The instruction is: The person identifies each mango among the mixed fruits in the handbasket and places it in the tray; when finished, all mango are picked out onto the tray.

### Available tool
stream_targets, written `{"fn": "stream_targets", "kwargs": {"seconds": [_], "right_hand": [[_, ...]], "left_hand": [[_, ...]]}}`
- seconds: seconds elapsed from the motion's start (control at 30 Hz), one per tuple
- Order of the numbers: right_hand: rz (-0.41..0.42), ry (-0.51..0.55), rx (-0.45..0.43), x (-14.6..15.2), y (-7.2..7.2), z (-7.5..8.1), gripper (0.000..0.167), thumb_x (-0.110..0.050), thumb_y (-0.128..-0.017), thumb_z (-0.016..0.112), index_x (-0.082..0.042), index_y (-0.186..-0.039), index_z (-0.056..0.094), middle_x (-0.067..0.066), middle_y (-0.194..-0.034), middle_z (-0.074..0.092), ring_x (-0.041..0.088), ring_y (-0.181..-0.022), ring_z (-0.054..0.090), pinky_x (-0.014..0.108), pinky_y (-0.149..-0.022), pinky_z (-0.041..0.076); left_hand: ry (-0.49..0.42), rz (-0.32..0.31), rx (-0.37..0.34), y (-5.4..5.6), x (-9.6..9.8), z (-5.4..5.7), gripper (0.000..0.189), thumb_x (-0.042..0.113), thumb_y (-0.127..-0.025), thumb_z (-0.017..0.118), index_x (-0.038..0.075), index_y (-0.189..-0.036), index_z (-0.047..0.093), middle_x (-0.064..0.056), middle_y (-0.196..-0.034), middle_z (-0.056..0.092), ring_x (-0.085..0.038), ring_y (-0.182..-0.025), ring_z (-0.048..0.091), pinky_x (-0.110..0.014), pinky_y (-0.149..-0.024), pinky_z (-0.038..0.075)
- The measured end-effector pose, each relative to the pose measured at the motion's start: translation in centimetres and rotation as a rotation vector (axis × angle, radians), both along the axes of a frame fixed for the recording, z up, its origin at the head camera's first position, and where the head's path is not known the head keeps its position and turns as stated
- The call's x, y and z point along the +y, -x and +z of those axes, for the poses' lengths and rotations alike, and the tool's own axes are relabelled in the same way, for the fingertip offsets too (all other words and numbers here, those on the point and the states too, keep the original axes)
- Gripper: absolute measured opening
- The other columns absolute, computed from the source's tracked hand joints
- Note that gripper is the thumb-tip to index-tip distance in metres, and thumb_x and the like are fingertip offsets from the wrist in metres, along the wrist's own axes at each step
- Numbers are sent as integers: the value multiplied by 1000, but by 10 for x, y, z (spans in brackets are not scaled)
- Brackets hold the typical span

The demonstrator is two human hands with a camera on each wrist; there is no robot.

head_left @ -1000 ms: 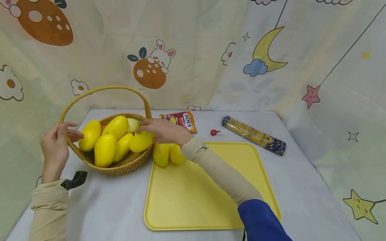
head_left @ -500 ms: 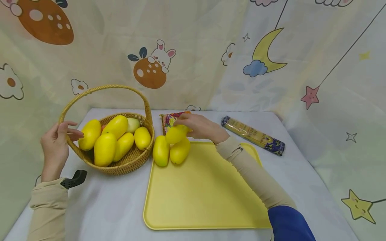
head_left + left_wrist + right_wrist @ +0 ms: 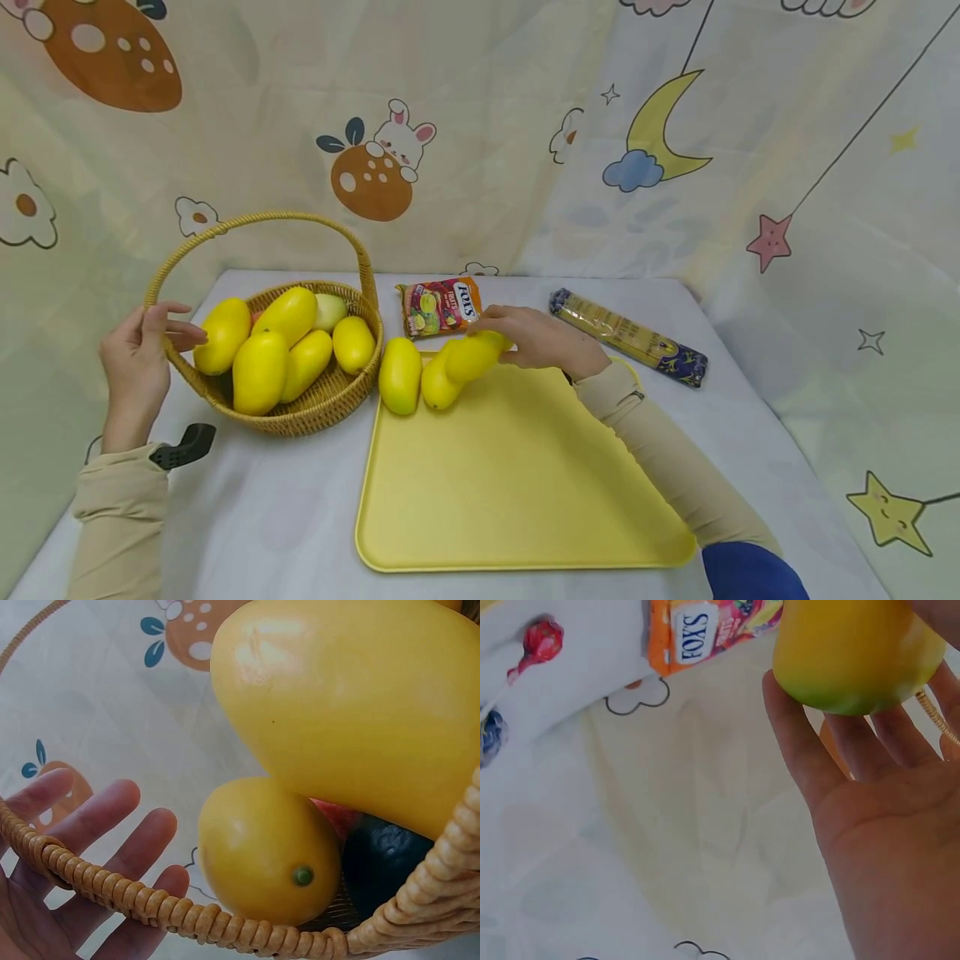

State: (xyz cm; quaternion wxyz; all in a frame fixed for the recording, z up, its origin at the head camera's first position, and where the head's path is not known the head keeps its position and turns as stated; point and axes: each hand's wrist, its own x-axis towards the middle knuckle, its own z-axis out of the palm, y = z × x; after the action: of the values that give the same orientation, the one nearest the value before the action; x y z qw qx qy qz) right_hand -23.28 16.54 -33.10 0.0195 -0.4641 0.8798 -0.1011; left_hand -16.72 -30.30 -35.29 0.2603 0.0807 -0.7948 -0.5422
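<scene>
My right hand [image 3: 536, 340] grips a yellow mango [image 3: 474, 357] above the back of the yellow tray [image 3: 517, 492]; its greenish end shows in the right wrist view. Two more mangoes lie at the tray's back left corner, one of them [image 3: 401, 375] near the basket, the other partly behind the held one. My left hand [image 3: 142, 367] is at the left side of the wicker basket [image 3: 300, 423], the handle's foot between thumb and fingers. In the left wrist view these fingers [image 3: 142, 844] are spread and fairly straight behind the wicker. Several mangoes [image 3: 261, 373] fill the basket.
A pale green fruit [image 3: 330, 312] sits at the basket's back, and something dark green [image 3: 382, 862] lies under the mangoes. Behind the tray are a FOX'S candy bag [image 3: 441, 305], a red lollipop [image 3: 543, 639] and a long gold-and-blue packet [image 3: 630, 335].
My right hand has carried a mango from the basket's right side over to the right, above the tray's back. The left hand has stayed at the basket.
</scene>
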Motion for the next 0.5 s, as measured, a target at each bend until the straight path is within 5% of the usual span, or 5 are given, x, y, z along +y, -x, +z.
{"fn": "stream_targets", "kwargs": {"seconds": [0.23,0.5], "right_hand": [[-29,4,-119,8,-2,-13,53,-1,-80,74,-13,-128,55,7,-127,55,26,-110,57,42,-97,49],[-36,-9,-136,11,-5,-32,51,3,-79,71,-12,-124,54,7,-125,56,23,-105,59,37,-91,52]], "left_hand": [[-6,16,-9,0,1,-1,29,35,-101,43,17,-105,66,19,-70,65,5,-66,64,-5,-69,48],[-12,22,-14,1,1,-2,29,36,-101,43,18,-105,66,19,-70,65,5,-67,63,-5,-69,48]]}}
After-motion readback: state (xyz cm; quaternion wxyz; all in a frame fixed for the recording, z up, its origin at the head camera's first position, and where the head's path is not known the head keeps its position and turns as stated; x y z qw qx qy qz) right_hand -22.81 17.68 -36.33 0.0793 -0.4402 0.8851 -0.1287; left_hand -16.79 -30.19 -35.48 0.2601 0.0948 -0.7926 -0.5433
